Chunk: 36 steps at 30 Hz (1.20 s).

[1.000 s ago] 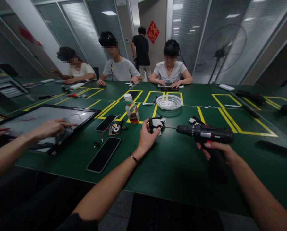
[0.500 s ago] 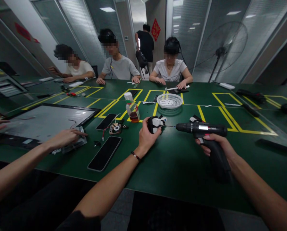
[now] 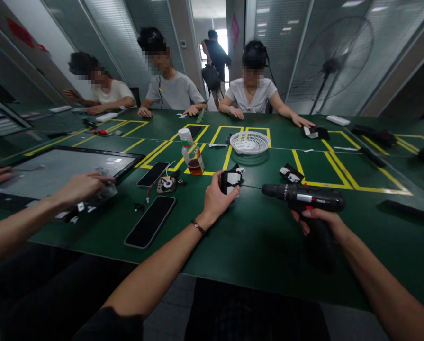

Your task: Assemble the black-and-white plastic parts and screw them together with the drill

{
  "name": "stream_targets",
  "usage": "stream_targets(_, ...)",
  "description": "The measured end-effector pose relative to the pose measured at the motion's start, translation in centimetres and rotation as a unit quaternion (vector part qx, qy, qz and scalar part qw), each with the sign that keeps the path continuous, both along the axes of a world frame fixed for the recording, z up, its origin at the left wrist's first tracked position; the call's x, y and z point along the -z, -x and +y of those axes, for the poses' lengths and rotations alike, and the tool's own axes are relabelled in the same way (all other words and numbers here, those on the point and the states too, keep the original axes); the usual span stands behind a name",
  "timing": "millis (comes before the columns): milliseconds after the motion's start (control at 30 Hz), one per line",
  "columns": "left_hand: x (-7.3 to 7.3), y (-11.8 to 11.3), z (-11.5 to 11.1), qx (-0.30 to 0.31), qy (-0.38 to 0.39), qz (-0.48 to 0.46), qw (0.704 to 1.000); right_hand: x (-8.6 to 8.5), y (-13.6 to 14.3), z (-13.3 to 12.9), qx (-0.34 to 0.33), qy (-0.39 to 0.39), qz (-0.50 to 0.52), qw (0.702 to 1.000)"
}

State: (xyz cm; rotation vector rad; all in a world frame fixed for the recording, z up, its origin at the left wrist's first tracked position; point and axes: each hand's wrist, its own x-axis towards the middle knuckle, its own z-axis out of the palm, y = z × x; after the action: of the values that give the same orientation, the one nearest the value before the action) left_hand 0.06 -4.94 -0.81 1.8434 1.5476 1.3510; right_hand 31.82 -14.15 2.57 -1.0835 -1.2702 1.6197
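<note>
My left hand [image 3: 216,195] is closed round a small black-and-white part [image 3: 233,179], whose kind I cannot make out. In my right hand [image 3: 323,222] is a black cordless drill [image 3: 304,195], gripped by its handle and lying level. Its long thin bit points left, and the tip reaches the edge of the part; whether it sits in a screw is too small to tell. Beyond the drill's chuck lies another black-and-white piece [image 3: 290,173] on the green table [image 3: 254,265].
Left of my forearm lie a phone [image 3: 150,221], a second phone [image 3: 154,174] and a small motor-like part with wires [image 3: 166,183]. A bottle [image 3: 193,158] and a white basket [image 3: 250,143] stand beyond. A co-worker's hand [image 3: 82,187] rests over a flat panel [image 3: 87,163] at left.
My drill has shifted slightly right, and the part in my left hand has turned a little. Across the table, a person's arm has reached out to the right with a dark-and-white piece.
</note>
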Motion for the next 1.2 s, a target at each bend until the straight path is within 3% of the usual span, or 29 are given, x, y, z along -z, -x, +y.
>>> stream_targets(267, -0.1, -0.1, -0.2, 0.009, 0.006, -0.021, 1.0, -0.5, 0.1, -0.4, 0.014, -0.004, 0.002, 1.0)
stream_targets(600, 0.0, -0.2, -0.1, 0.009, 0.016, -0.064, 0.998, 0.7, -0.4, -0.1, 0.024, -0.019, 0.004, 1.0)
stream_targets(800, 0.2, -0.1, 0.1, 0.025, 0.035, -0.069, 0.997, -0.2, -0.3, -0.3, 0.01, -0.019, 0.004, 1.0)
stream_targets(1033, 1.6, -0.7, 1.3, 0.107, 0.132, -0.233, 0.958, 0.1, 0.2, -0.2, 0.015, -0.043, 0.031, 0.999)
stream_targets(1200, 1.8, -0.5, 1.7, 0.117, 0.149, -0.298, 0.935, 0.5, 0.2, -0.1, 0.015, -0.039, 0.027, 0.999)
